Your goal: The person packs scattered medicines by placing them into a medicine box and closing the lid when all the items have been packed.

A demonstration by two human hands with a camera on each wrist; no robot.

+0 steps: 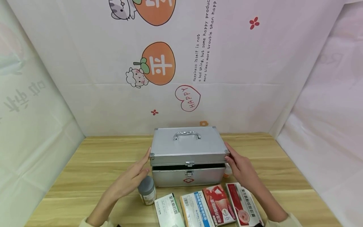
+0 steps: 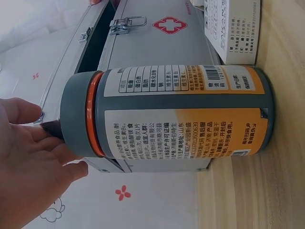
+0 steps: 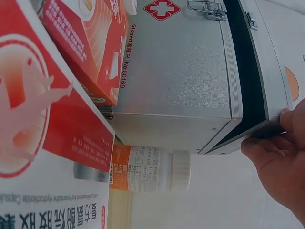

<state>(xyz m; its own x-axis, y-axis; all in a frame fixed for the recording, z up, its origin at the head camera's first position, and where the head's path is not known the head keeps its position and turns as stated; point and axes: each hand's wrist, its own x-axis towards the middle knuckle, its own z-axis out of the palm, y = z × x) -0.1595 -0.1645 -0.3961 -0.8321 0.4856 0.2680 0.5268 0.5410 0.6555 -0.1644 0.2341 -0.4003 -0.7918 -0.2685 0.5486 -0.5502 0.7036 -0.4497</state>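
Note:
A silver metal first-aid case [image 1: 187, 177] stands on the table, its lid [image 1: 184, 148] raised a little so that a dark gap shows along the front. At the lid's left front corner my left hand [image 1: 129, 179] holds the edge, partly behind a grey-capped bottle [image 2: 186, 114] in the left wrist view. My right hand [image 1: 242, 168] grips the opposite front corner, with fingers along the side and thumb at the front; in the right wrist view the lid edge [image 3: 274, 62] runs into that hand. The front latch [image 1: 189, 174] hangs undone below the lid.
In front of the case lie a white-and-green medicine box [image 1: 169, 211], a blue-and-white one [image 1: 197, 209], a red one [image 1: 218, 205] and a red-and-white one [image 1: 244, 205]. A white-capped bottle [image 3: 147, 168] stands by the case's right side. A printed cloth [image 1: 241, 78] hangs behind.

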